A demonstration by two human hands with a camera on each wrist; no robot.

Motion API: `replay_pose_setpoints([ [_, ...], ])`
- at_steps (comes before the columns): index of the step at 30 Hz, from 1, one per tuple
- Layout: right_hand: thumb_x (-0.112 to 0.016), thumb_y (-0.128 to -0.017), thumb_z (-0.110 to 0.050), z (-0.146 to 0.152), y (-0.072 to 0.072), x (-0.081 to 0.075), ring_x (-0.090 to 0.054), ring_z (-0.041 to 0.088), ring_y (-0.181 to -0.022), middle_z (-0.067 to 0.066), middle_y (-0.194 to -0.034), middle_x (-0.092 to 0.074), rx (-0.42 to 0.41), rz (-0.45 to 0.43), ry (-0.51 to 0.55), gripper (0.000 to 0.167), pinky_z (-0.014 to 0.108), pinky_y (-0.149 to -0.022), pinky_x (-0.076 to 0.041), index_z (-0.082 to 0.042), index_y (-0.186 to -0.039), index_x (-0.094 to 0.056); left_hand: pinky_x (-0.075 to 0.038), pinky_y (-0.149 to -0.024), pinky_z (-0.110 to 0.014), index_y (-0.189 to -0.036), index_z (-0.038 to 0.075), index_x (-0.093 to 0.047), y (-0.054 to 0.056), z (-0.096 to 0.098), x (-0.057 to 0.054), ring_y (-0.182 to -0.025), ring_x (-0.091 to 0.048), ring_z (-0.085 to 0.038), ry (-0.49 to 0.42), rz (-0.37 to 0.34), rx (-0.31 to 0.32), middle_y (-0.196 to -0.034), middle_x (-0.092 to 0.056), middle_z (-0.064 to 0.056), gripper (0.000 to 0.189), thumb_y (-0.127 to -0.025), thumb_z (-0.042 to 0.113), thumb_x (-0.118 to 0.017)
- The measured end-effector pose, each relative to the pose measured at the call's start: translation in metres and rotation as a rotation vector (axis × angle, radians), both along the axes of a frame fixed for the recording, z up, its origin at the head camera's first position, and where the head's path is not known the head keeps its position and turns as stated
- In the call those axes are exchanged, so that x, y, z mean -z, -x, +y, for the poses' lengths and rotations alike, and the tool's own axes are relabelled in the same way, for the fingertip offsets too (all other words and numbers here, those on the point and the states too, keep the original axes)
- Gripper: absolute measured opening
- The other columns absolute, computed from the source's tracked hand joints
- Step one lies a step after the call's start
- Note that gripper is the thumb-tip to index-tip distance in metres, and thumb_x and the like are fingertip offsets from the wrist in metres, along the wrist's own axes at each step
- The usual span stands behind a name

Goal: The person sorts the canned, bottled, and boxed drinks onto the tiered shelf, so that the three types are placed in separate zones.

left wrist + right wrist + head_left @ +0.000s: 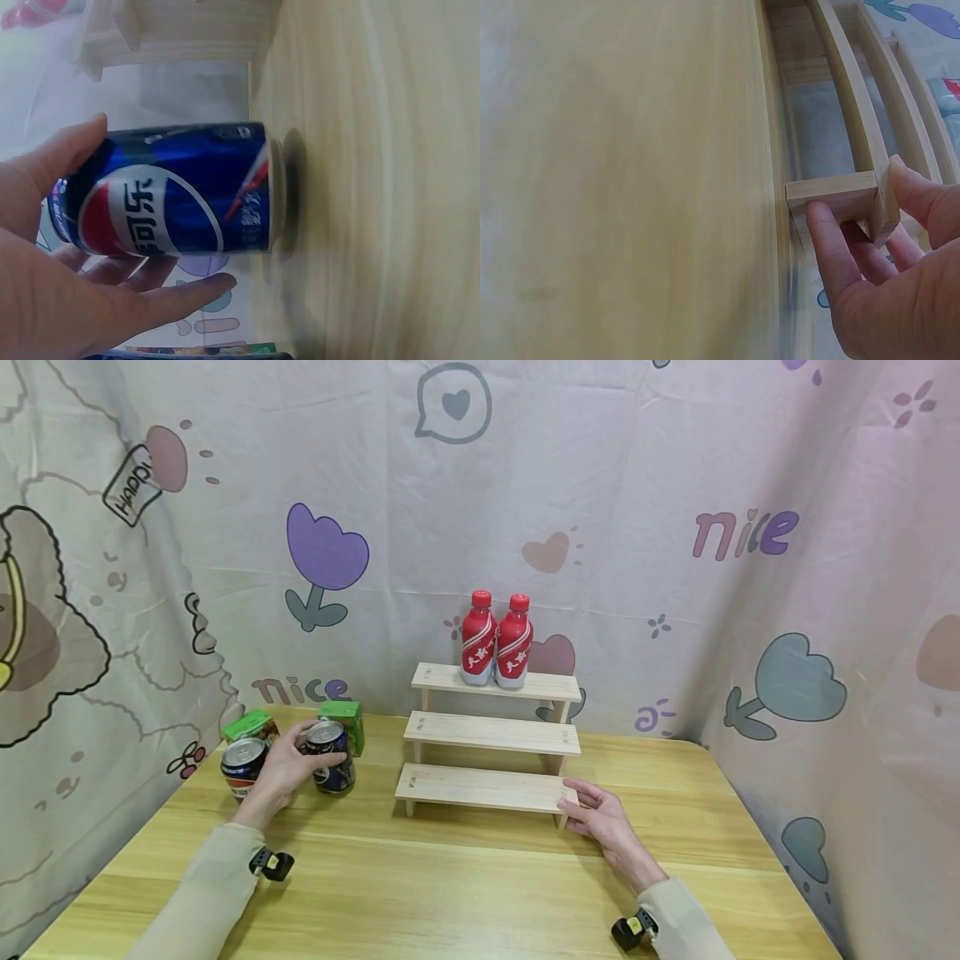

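My left hand point(283, 767) grips a dark blue Pepsi can point(335, 779) around its side, thumb and fingers on opposite sides. In the left wrist view the can point(187, 199) shows its red, white and blue logo, and its base is right by the tabletop. My right hand point(603, 822) holds the right front corner of a three-step wooden display stand point(480, 787). In the right wrist view the thumb lies on top of the lowest board point(859, 112), with fingers under it and against the leg point(831, 187).
Two red bottles point(478, 643) stand side by side on the top step. Left of my left hand is another dark can point(243, 764). A green box point(251, 725) lies behind that can, and a second green box point(348, 727) stands behind the held one. A printed curtain point(600, 468) surrounds the wooden table point(450, 893).
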State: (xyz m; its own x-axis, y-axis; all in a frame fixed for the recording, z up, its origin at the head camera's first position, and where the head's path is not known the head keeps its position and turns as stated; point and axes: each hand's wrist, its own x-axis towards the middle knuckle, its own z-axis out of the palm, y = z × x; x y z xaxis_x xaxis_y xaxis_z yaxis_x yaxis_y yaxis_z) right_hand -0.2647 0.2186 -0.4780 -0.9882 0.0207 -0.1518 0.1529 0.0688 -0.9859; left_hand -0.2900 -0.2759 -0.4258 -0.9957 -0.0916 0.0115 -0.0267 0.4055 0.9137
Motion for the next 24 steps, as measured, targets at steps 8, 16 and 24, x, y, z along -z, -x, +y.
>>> replay_pose_setpoints([
  [8,-0.072,-0.089,-0.008,0.0,0.0,0.001,-0.069,0.016,-0.091,0.022,-0.132,-0.058,-0.002,0.0,0.002,0.052,0.033,-0.075,-0.06,-0.004,-0.138,-0.054,-0.035,-0.109,-0.06,-0.155,0.013,-0.024,0.0,0.005,-0.007,-0.138,-0.034,-0.046,-0.019,0.021,-0.024,-0.155,-0.03,-0.028,0.104,-0.075,0.039,-0.085],
  [16,-0.071,-0.089,-0.008,0.001,0.0,0.0,-0.069,0.016,-0.091,0.023,-0.133,-0.058,0.003,0.001,0.002,0.052,0.033,-0.076,-0.06,-0.004,-0.138,-0.054,-0.05,-0.087,-0.026,-0.149,0.017,-0.04,0.006,0.015,-0.006,-0.108,-0.056,-0.014,-0.022,0.174,-0.072,-0.131,-0.058,-0.011,0.085,-0.079,0.039,-0.082],
  [24,-0.072,-0.089,-0.009,0.0,0.0,0.0,-0.069,0.016,-0.091,0.022,-0.133,-0.058,-0.009,0.005,0.0,0.052,0.033,-0.075,-0.06,-0.005,-0.138,-0.054,-0.043,-0.103,-0.05,-0.148,0.031,-0.043,0.012,0.033,-0.008,-0.128,-0.049,-0.028,-0.04,0.344,-0.18,-0.144,-0.052,-0.011,0.079,-0.08,0.037,-0.081],
])
